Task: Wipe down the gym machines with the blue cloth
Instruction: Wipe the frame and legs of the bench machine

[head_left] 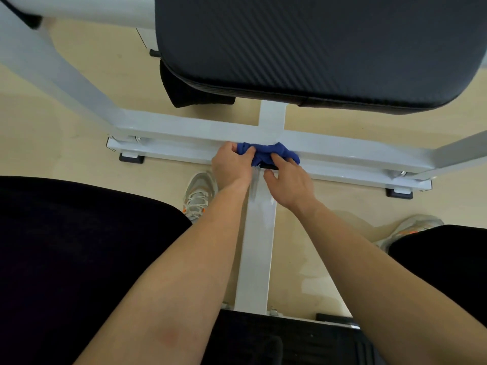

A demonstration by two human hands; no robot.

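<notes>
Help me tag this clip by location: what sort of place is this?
Probably a gym: a white metal machine frame on rubber feet, a black padded cushion above it, and a blue cloth on its crossbar.

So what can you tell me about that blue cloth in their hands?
The blue cloth is a deep blue, soft-looking fabric, bunched and wrinkled into a wad rather than spread flat. It lies on the white crossbar of the machine's base frame, right where the centre bar meets it. The left hand grips its left end, and the right hand has its fingers curled over its right part. A little of it hangs over the crossbar's near edge.
</notes>
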